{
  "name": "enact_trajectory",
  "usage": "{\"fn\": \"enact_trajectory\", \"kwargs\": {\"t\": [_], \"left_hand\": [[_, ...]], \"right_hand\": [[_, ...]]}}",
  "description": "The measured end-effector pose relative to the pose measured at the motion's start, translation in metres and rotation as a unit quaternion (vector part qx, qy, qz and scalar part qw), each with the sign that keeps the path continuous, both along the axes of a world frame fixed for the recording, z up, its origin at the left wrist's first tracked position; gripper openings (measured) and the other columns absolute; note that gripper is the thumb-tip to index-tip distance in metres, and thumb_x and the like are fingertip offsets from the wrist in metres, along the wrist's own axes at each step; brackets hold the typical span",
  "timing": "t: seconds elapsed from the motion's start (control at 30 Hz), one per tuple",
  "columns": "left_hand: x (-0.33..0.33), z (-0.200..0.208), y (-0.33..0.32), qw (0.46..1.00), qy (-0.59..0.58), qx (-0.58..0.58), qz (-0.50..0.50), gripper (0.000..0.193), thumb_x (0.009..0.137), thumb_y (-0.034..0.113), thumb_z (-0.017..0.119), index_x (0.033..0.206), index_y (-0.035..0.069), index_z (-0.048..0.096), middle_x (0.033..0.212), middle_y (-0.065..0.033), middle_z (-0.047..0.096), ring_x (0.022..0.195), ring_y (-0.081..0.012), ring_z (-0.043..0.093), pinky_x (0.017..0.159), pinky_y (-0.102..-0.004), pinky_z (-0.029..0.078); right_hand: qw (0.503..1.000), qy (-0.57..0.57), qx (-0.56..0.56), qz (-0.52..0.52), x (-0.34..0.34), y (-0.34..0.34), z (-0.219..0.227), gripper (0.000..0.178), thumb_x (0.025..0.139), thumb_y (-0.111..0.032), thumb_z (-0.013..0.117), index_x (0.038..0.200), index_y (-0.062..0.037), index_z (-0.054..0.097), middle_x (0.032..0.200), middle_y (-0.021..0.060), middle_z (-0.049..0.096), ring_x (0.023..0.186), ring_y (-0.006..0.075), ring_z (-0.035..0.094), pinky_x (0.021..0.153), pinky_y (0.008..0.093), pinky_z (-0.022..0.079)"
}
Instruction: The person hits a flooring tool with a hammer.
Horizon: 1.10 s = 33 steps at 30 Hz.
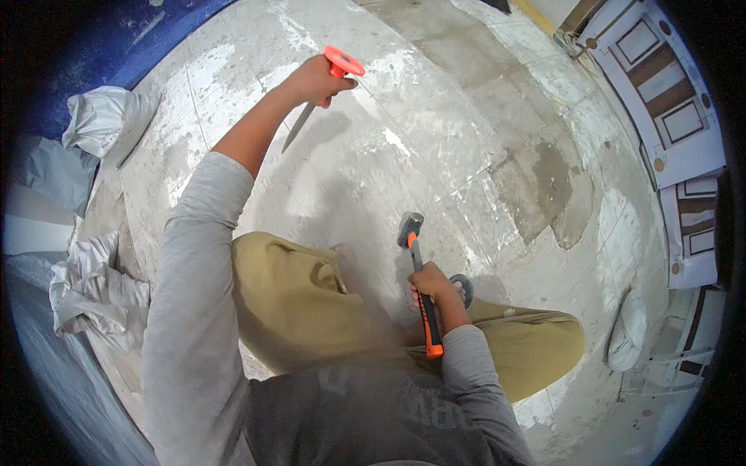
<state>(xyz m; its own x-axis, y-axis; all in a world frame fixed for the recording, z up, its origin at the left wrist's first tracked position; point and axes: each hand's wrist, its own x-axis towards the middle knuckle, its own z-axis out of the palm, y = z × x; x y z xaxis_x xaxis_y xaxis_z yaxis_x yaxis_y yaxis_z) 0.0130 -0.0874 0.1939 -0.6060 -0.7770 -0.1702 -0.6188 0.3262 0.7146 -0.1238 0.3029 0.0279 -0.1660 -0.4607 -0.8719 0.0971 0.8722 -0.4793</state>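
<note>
While the person sits on the floor (435, 116) with legs folded, both hands are occupied. The left hand (317, 81), at the end of an outstretched arm, has its fingers wrapped around the grip of a chisel (299, 125); the thumb juts out below the orange guard (344, 61). Most of the grip is concealed by that hand, and the grey blade slants down and back toward the person. Whether its tip meets the floor cannot be determined. The right hand (435, 284), in front of the body and well apart from the chisel, has its fingers closed around the handle of a hammer (416, 252). The dark metal head lies beyond the hand, the black-and-orange butt nearer the lap; the stretch of handle under the fingers is covered. Just beside the right hand is a rounded grey item (464, 289), partly hidden and not identifiable. The khaki trousers (291, 307) look hazy between the knees, where detail is poor. The floor is tiled, scuffed whitish, with a brownish patch (528, 186) to the right. White sacks (105, 120) lie at the left, contents not visible. Patterned white panels (660, 101) at the right are partly cut off by the dark rim.
</note>
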Motion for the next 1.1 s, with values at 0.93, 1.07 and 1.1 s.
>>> {"fn": "enact_trajectory", "kwargs": {"t": [0.93,1.07,1.1], "left_hand": [[0.005,0.132,0.095,0.995,0.061,-0.074,-0.027,0.029,0.076,0.023,0.071,0.098,0.006,0.061,0.072,-0.0014,0.06,0.056,-0.0115,0.056,0.053,-0.029,0.047],[0.048,0.125,0.093,0.981,0.099,-0.168,-0.015,0.033,0.074,0.024,0.074,0.099,0.006,0.062,0.076,-0.0017,0.062,0.063,-0.0112,0.058,0.059,-0.0288,0.048],[0.051,0.123,0.1,0.973,0.118,-0.197,-0.003,0.034,0.074,0.024,0.075,0.1,0.005,0.062,0.077,-0.0023,0.064,0.065,-0.0118,0.059,0.061,-0.0294,0.049]], "right_hand": [[0.847,0.238,0.017,0.475,-0.089,-0.003,0.102,0.038,0.067,-0.023,0.073,0.09,0.0065,0.067,0.08,0.0191,0.068,0.074,0.0328,0.067,0.065,0.0438,0.052],[0.784,0.296,0.033,0.545,-0.098,-0.02,0.166,0.032,0.066,-0.019,0.071,0.088,0.0037,0.068,0.069,0.0181,0.066,0.063,0.0291,0.067,0.057,0.0422,0.051],[0.772,0.311,0.025,0.554,-0.107,-0.025,0.17,0.031,0.067,-0.019,0.071,0.088,0.0034,0.068,0.07,0.0178,0.067,0.062,0.0287,0.067,0.056,0.0413,0.051]]}}
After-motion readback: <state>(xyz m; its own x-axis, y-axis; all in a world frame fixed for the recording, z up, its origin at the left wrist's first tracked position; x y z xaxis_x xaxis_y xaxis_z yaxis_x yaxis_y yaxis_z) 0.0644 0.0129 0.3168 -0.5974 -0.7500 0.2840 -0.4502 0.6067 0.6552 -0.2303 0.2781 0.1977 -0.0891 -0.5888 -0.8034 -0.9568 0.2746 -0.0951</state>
